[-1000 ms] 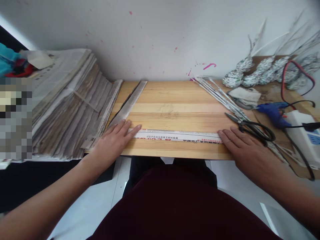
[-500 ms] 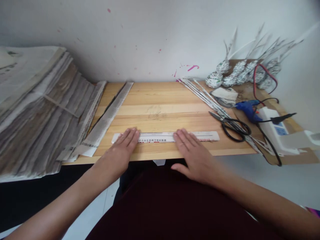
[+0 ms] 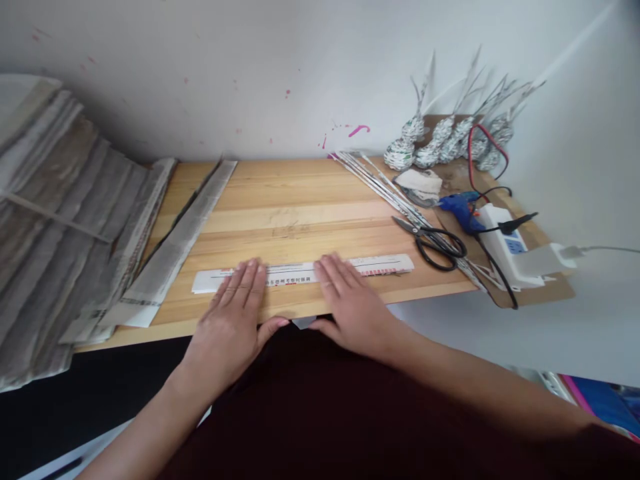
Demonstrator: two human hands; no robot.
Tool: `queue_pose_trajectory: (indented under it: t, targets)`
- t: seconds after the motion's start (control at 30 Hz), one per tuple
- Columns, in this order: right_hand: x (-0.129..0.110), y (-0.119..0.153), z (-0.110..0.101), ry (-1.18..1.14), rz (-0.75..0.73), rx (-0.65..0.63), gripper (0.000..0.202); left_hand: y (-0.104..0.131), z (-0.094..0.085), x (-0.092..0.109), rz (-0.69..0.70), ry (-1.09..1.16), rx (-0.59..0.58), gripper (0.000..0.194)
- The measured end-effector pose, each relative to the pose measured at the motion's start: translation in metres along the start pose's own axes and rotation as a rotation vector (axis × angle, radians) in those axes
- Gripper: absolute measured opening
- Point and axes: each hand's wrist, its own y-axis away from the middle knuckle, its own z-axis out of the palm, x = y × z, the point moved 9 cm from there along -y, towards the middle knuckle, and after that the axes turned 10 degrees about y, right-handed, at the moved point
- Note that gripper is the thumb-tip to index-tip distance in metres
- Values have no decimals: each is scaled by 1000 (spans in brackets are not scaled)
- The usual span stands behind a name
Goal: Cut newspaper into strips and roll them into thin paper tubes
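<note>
A narrow folded strip of newspaper (image 3: 293, 274) lies crosswise near the front edge of the wooden table (image 3: 280, 200). My left hand (image 3: 235, 313) rests on its left part, fingers stretched out flat and thumb out to the side. On the right part of the strip lies my right hand (image 3: 353, 303), fingers also extended, with its thumb by the table edge. Neither hand grips anything. Black-handled scissors (image 3: 440, 248) lie to the right of the strip, partly over thin rolled paper sticks (image 3: 380, 187).
Stacked newspaper sheets (image 3: 55, 233) fill the left side, with loose strips (image 3: 175, 247) beside them. At the right are a blue glue gun (image 3: 460, 210), a white power strip (image 3: 507, 247), cables and woven paper pieces (image 3: 433, 147) against the wall.
The view has shifted, so the table's contents appear further left. My left thumb now shows, spread from the fingers. Both hands remain flat on the strip, which looks slightly tilted.
</note>
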Motion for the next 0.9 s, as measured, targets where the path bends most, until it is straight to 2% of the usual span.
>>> queue_pose_trajectory:
  t: [0.17, 0.3, 0.47, 0.63, 0.77, 0.9]
  targets:
    - [59, 51, -4, 170, 220, 93, 90, 23, -14, -30, -128, -41, 23, 92]
    - [85, 74, -4, 256, 288, 127, 91, 26, -16, -37, -153, -57, 23, 92]
    - [83, 73, -8, 284, 268, 167, 87, 22, -26, -28, -118, -120, 68, 84]
    - [78, 75, -21, 284, 256, 221, 68, 37, -30, -23, -128, -208, 62, 69]
    - [82, 76, -26, 275, 257, 232, 66, 44, -32, -13, -50, -257, 119, 54]
    - [80, 72, -31, 236, 228, 265, 67, 28, -28, 6, 74, -187, 128, 51]
